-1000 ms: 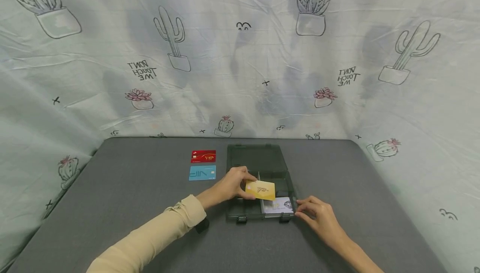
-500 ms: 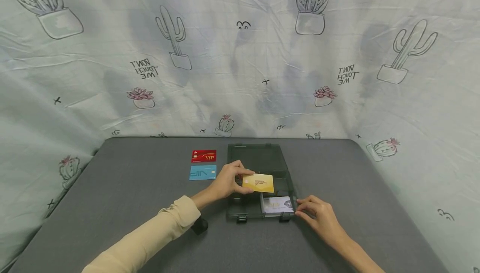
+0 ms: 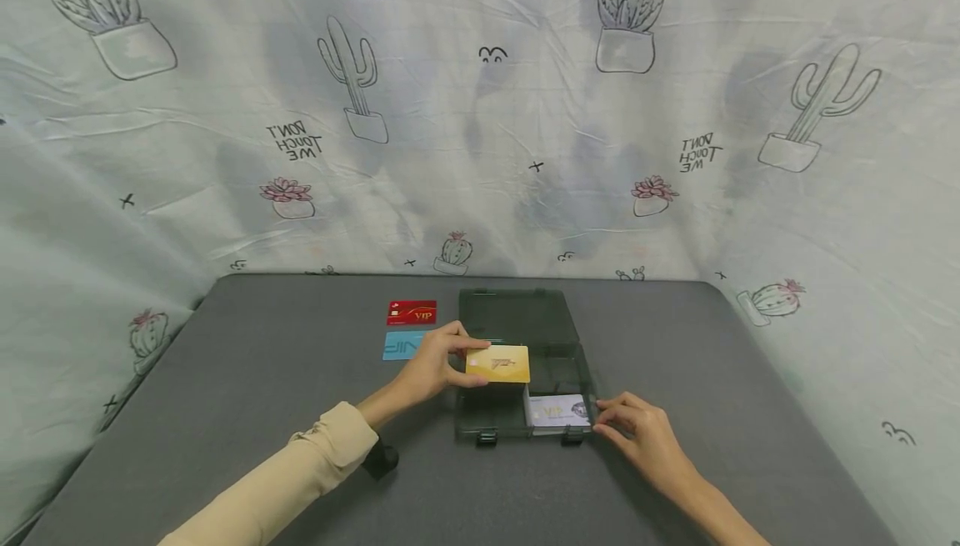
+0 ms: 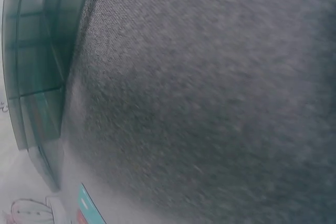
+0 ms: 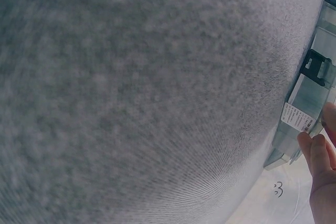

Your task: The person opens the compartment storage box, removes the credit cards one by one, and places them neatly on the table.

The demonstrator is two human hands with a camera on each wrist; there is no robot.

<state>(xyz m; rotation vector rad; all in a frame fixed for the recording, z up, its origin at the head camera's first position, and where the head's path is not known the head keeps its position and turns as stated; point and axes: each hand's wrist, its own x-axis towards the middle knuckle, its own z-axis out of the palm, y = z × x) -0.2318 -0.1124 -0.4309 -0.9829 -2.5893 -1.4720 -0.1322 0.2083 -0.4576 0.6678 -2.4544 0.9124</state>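
Observation:
In the head view, my left hand [image 3: 437, 360] pinches a yellow card [image 3: 498, 363] by its left edge, thumb below and fingers above. The card is held up over the left part of a dark translucent plastic box [image 3: 491, 429], whose lid [image 3: 517, 317] lies back open. A white VIP card [image 3: 557, 410] lies in the front right compartment. My right hand [image 3: 637, 432] holds the box's right side near the front corner. In the right wrist view, the right-hand fingers [image 5: 317, 153] touch the box wall beside a white label [image 5: 297, 117]. The left wrist view shows no hand.
Left of the box lie a red VIP card [image 3: 412, 313] and a blue card [image 3: 401, 345], partly covered by my left hand. A black object [image 3: 381, 457] is at the left wrist. Grey cloth [image 3: 300, 346] covers the table; a cactus-print curtain [image 3: 480, 112] surrounds it.
My left hand has lifted the yellow card up and leftward, away from above the white card's compartment. My right hand stays at the box's right side.

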